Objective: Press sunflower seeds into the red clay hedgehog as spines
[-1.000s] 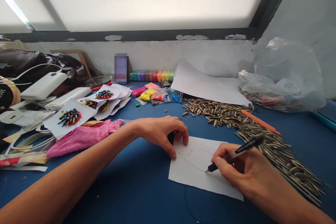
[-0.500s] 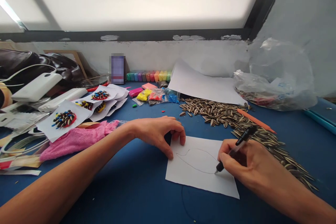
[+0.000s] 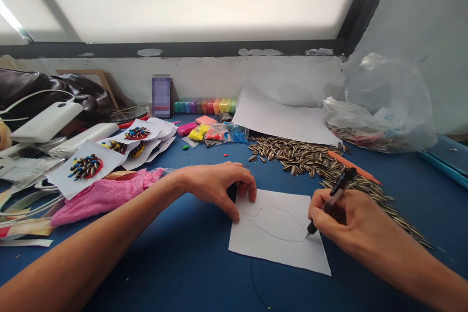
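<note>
A small white sheet of paper [image 3: 278, 252] lies on the blue table, bearing a thin closed outline, rounded with a pointed notch at its left end. My right hand [image 3: 351, 217] grips a black and clear pen [image 3: 337, 190], its tip touching the paper at the outline's lower right end. At the sheet's upper left edge, my left hand [image 3: 217, 187] rests with thumb and fingertips on the paper, thumb apart from the curled fingers and nothing grasped. A spread of striped sunflower seeds [image 3: 300, 153] lies just behind the sheet and beside my right hand.
An orange stick [image 3: 354, 168] lies on the seeds. Behind are white sheets [image 3: 281, 119], a plastic bag [image 3: 387, 117], bagged clay [image 3: 219, 132] and a row of coloured blocks [image 3: 204, 106]. At left sit seed-decorated papers [image 3: 106, 156], pink cloth [image 3: 106, 195] and white devices [image 3: 47, 122].
My right hand and the pen have moved slightly right. The drawn line now reaches farther at the lower right, joining the outline. My left hand holds its place on the paper.
</note>
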A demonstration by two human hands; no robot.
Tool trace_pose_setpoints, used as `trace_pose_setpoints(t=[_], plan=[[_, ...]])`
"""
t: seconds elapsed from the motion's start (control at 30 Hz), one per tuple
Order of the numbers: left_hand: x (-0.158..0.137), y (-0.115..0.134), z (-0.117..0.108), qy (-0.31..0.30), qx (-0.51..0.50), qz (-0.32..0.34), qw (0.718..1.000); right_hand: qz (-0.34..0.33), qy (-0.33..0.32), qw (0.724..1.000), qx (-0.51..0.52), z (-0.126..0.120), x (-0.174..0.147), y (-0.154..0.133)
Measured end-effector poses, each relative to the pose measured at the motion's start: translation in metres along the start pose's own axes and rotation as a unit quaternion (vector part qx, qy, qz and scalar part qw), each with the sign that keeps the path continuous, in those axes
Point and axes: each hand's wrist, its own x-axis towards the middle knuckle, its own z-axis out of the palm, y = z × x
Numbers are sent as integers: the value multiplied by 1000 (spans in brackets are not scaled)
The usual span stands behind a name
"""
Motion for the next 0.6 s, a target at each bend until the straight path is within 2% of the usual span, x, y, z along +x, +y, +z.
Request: trace_pose_setpoints(t=[0.17,0.6], plan=[[-1,0,0,1,5,-1,1000,10,-5,1000,-7,-3,2,-2],[-1,1,0,2,4,-5,1000,-14,28,999,-27,-3,2,0]])
